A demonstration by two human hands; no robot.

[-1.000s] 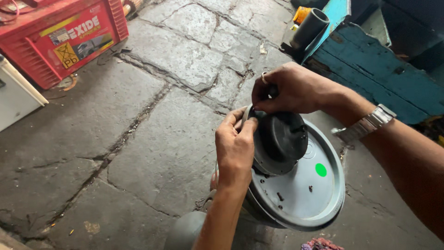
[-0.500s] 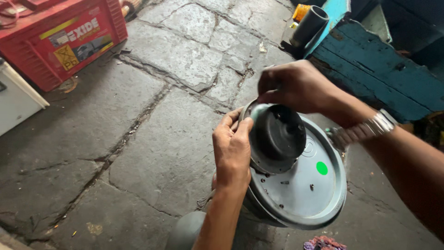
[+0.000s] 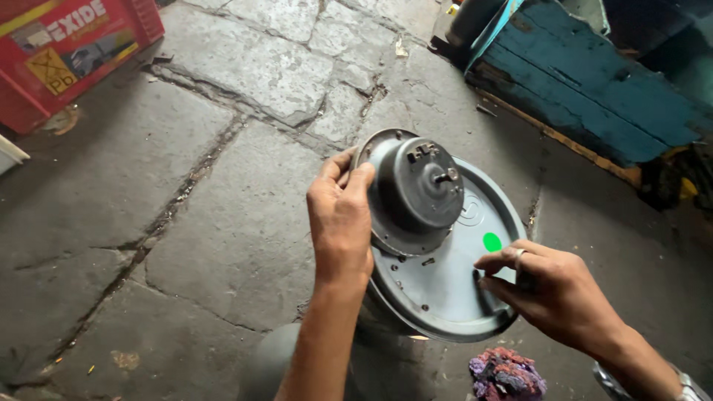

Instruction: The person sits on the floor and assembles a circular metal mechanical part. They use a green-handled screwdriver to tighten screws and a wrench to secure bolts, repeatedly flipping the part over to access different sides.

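Note:
My left hand (image 3: 340, 219) grips the left rim of a round grey metal fan motor housing (image 3: 445, 289), a wide disc with a green dot sticker (image 3: 492, 242). On the disc sits a darker domed motor cover (image 3: 416, 194) with a short shaft at its centre. My right hand (image 3: 553, 291), a ring on one finger, pinches the disc's lower right edge. The whole part is held tilted above the stone floor.
A red rectangular battery (image 3: 67, 52) stands at the upper left. A blue wooden board (image 3: 594, 89) lies at the upper right. A purple crumpled rag (image 3: 507, 375) sits on the floor below the disc. The ground is cracked grey stone slabs (image 3: 186, 193).
My right hand left the top of the motor cover and moved down to the disc's lower right edge. The domed cover and shaft now show.

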